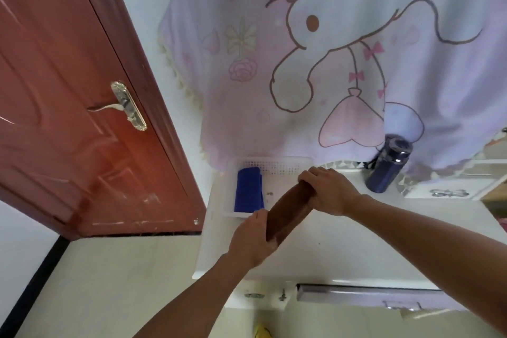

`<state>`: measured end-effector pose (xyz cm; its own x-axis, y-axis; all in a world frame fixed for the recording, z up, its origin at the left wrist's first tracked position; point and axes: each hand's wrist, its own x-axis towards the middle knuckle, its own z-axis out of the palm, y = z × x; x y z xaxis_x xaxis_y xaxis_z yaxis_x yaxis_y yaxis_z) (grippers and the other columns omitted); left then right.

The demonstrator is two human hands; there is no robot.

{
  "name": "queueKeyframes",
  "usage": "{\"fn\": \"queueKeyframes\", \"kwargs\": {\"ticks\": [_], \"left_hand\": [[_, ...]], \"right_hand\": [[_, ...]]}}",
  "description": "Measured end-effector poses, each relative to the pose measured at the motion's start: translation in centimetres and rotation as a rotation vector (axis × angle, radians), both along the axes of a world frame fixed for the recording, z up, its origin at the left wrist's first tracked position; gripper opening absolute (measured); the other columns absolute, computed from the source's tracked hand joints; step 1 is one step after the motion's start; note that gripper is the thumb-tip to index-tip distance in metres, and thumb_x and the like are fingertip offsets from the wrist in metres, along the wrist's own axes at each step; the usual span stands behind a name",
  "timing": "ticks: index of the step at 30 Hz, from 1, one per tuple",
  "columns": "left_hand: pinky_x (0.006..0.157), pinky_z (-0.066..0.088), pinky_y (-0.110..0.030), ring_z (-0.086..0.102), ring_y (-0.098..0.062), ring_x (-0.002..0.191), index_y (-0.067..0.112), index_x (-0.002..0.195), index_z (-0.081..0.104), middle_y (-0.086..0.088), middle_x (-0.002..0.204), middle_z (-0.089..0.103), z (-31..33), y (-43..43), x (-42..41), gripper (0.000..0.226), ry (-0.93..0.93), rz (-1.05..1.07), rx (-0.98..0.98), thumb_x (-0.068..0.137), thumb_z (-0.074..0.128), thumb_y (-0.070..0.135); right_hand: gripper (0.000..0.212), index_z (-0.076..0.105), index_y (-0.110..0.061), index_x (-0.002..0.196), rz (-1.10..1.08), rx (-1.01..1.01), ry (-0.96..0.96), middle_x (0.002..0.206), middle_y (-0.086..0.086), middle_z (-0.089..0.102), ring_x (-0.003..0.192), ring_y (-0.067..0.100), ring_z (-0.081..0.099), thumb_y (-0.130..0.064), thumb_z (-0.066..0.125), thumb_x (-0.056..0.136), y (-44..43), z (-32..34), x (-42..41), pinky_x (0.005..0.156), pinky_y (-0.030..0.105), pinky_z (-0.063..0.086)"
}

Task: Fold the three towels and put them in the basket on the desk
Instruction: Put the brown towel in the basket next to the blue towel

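A folded brown towel (pixel 288 211) hangs slantwise just above the white desk (pixel 343 250), held at both ends. My left hand (pixel 253 239) grips its near end and my right hand (pixel 326 191) grips its far end. The towel's far end reaches over the right part of the white perforated basket (pixel 277 166) at the desk's back left. A folded blue towel (pixel 248 191) lies inside the basket along its left side. A third towel is not in view.
A dark blue bottle (pixel 388 164) stands at the back of the desk, right of the basket. A pink cartoon curtain (pixel 315 49) hangs behind. A red-brown door (pixel 68 107) with a metal handle is at the left. A drawer handle (pixel 365 292) runs under the desk's front edge.
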<state>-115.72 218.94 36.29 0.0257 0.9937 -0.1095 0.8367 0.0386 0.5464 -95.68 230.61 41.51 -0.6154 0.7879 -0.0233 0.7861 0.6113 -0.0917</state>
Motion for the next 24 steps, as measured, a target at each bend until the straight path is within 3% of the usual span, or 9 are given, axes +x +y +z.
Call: {"fn": "queueKeyframes", "kwargs": {"ticks": [5, 10, 14, 19, 24], "left_hand": [[0.074, 0.047, -0.017, 0.056, -0.010, 0.086, 0.021, 0.114, 0.046, 0.004, 0.099, 0.055, -1.0, 5.5, 0.0, 0.039, -0.245, 0.084, -0.207, 0.083, 0.068, 0.029], [0.090, 0.047, -0.025, 0.055, -0.011, 0.094, 0.020, 0.125, 0.044, 0.007, 0.108, 0.055, -3.1, 10.0, 0.4, 0.048, -0.304, 0.239, -0.310, 0.086, 0.067, 0.034], [0.090, 0.052, -0.031, 0.061, -0.018, 0.100, 0.021, 0.129, 0.038, 0.002, 0.115, 0.058, -4.7, 12.2, 0.9, 0.053, -0.220, 0.342, -0.399, 0.087, 0.064, 0.040], [0.100, 0.047, -0.042, 0.061, -0.020, 0.100, 0.021, 0.127, 0.037, 0.003, 0.101, 0.056, -7.2, 14.1, 1.4, 0.049, -0.055, 0.390, -0.534, 0.089, 0.059, 0.043], [0.104, 0.039, -0.045, 0.059, -0.025, 0.103, 0.017, 0.125, 0.041, -0.005, 0.109, 0.063, -8.6, 15.6, 1.3, 0.046, 0.059, 0.359, -0.651, 0.089, 0.057, 0.042]], "right_hand": [[0.050, 0.046, -0.026, 0.123, -0.248, -0.317, 0.212, 0.102, -0.002, 0.060, 0.091, 0.019, 0.055, -0.022, 0.065, 0.078, 6.4, 0.8, -1.5, 0.075, 0.030, 0.046], [0.039, 0.050, -0.025, 0.121, -0.275, -0.456, 0.379, 0.105, 0.002, 0.064, 0.088, 0.020, 0.062, -0.014, 0.062, 0.086, 12.8, -1.3, -4.4, 0.070, 0.027, 0.051], [0.037, 0.048, -0.026, 0.129, -0.111, -0.402, 0.184, 0.124, 0.002, 0.062, 0.099, 0.022, 0.062, -0.018, 0.053, 0.093, 16.4, -5.4, -6.7, 0.085, 0.033, 0.055], [0.042, 0.042, -0.022, 0.143, 0.028, -0.396, 0.029, 0.138, 0.006, 0.054, 0.122, 0.024, 0.055, -0.018, 0.041, 0.100, 18.9, -11.1, -8.7, 0.103, 0.038, 0.046], [0.046, 0.042, -0.018, 0.142, 0.150, -0.304, -0.062, 0.140, 0.009, 0.053, 0.123, 0.029, 0.054, -0.011, 0.039, 0.097, 19.8, -14.7, -9.7, 0.103, 0.041, 0.044]]}}
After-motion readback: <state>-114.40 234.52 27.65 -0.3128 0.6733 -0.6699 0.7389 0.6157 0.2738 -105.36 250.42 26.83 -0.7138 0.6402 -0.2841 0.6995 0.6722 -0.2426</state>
